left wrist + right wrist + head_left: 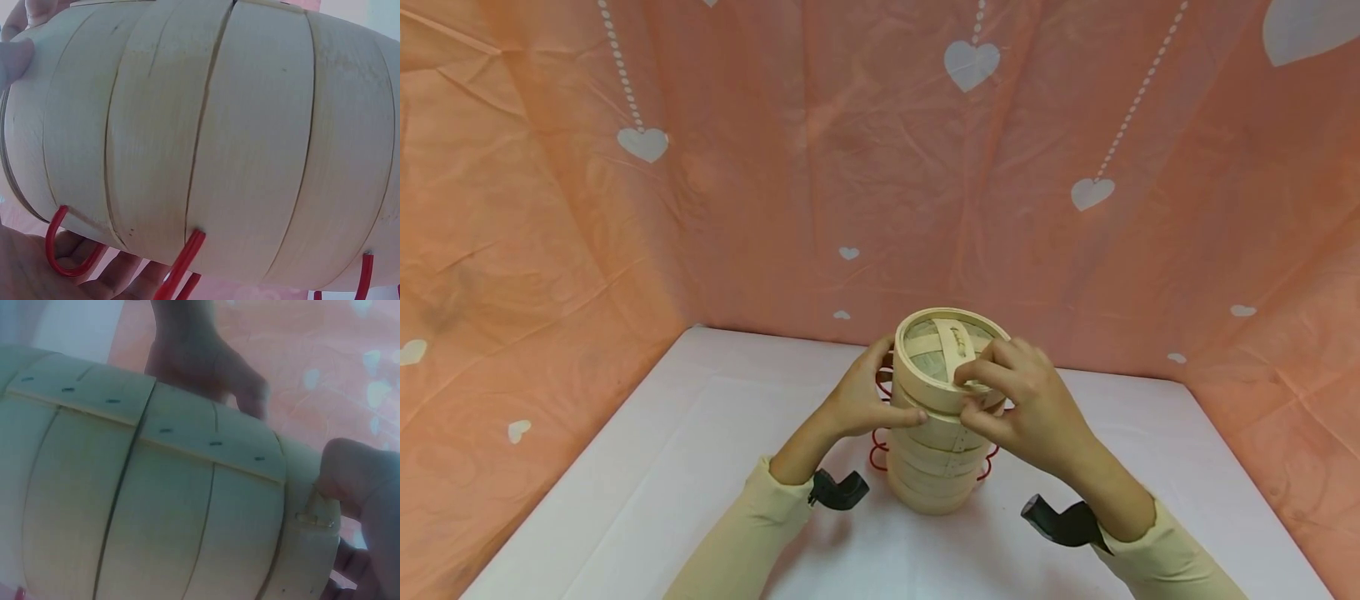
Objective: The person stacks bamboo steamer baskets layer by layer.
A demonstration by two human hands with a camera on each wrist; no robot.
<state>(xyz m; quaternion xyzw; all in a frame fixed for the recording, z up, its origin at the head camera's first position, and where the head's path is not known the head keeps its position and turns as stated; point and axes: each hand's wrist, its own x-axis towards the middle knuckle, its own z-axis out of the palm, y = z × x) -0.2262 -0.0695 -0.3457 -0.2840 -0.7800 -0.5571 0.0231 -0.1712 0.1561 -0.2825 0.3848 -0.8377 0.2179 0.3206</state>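
A tall stack of round bamboo steamer baskets (936, 454) stands upright, topped by a woven steamer lid (925, 342) with crossed bamboo strips. Red cord loops (187, 262) stick out from the sides of the baskets. My left hand (868, 396) grips the upper left side of the stack, its thumb across the front and its fingers round the back, partly hidden. At the near right rim of the lid, my right hand (1026, 404) pinches the edge, fingers bent over the top and thumb at the outer side. The right thumb (350, 472) shows beside a small bamboo tie.
Below the stack lies a white-covered table (700, 475). Behind it and along both sides hangs an orange-pink cloth (760, 208) printed with white hearts. A black camera mount sits on each wrist, the left mount (838, 490) close to the stack's lower side.
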